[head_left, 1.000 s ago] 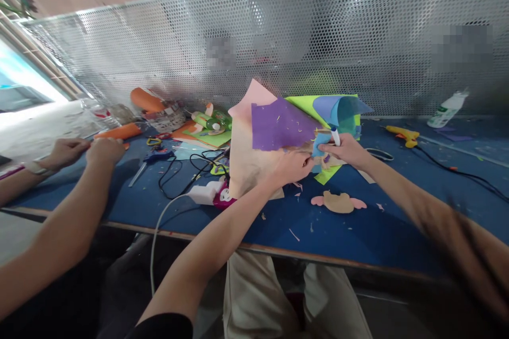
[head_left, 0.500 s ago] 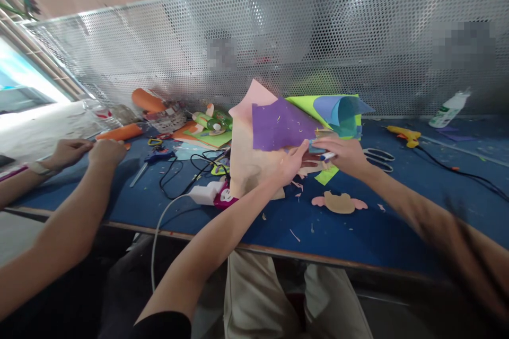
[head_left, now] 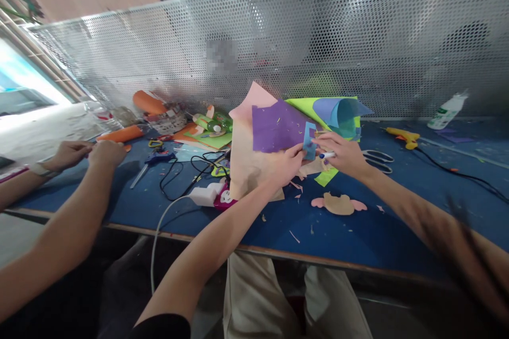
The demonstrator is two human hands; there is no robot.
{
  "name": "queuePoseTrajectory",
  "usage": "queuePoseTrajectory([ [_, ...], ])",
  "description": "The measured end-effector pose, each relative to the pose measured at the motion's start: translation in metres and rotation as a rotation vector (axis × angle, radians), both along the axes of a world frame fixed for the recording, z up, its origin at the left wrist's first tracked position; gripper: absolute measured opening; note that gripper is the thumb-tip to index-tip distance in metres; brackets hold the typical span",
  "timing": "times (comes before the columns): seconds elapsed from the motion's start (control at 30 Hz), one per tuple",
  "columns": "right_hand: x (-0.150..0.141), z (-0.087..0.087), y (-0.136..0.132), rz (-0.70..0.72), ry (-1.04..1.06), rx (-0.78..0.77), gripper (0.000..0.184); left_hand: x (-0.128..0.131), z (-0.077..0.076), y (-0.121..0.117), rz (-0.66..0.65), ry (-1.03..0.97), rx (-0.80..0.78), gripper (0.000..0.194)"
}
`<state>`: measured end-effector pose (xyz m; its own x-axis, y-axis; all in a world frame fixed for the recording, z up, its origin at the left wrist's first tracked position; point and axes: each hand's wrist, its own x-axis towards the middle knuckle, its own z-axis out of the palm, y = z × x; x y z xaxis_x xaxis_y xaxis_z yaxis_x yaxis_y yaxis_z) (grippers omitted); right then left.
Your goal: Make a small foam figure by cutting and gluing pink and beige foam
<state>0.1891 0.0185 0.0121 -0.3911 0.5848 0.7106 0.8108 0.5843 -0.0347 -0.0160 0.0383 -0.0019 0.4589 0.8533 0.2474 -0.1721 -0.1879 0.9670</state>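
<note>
Between my two hands stands a small light-blue sheet piece with a notch or opening in it. My left hand pinches its lower left side. My right hand has its fingertips at the piece's right side and also grips a marker pen with a white barrel and blue end. Under and behind them lie a purple sheet and a beige sheet. Nearer the table edge rests a beige cut-out with pink side pieces.
Scissors and a yellow glue gun lie to the right, with a white bottle farther off. Rolled green and blue sheets stand behind. At left, a co-worker's hands are near an orange roll; a power strip has cables.
The light-blue piece has been raised and turned upright, so more of it shows. My left hand has shifted slightly left and down; the pen remains in my right hand.
</note>
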Motion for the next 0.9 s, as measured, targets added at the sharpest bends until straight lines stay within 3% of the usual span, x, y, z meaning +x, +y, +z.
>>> queuePoseTrajectory([
  [0.23, 0.002, 0.0, 0.001, -0.045, -0.084, -0.027, 0.023, -0.006, 0.006, -0.004, -0.098, 0.095, 0.118, 0.025],
  [0.37, 0.012, 0.0, 0.007, -0.051, -0.146, -0.088, 0.03, -0.004, 0.004, 0.0, -0.081, -0.038, -0.027, 0.021],
  [0.53, 0.03, -0.005, 0.018, -0.186, -0.058, -0.143, 0.034, -0.003, 0.004, 0.005, 0.03, -0.191, -0.119, 0.022],
  [0.6, 0.033, -0.005, 0.018, -0.153, 0.011, -0.118, 0.038, -0.005, 0.003, 0.007, 0.061, -0.193, -0.087, 0.022],
  [0.7, 0.026, -0.001, 0.013, 0.015, 0.08, -0.066, 0.033, -0.006, -0.003, 0.009, 0.074, -0.118, -0.031, 0.026],
  [0.77, 0.016, 0.0, 0.009, 0.093, 0.064, -0.034, 0.026, -0.006, -0.008, 0.012, 0.059, -0.047, -0.013, 0.031],
  [0.9, 0.003, -0.006, 0.006, 0.097, -0.08, 0.032, 0.019, -0.008, -0.013, 0.014, 0.037, 0.099, 0.122, 0.04],
])
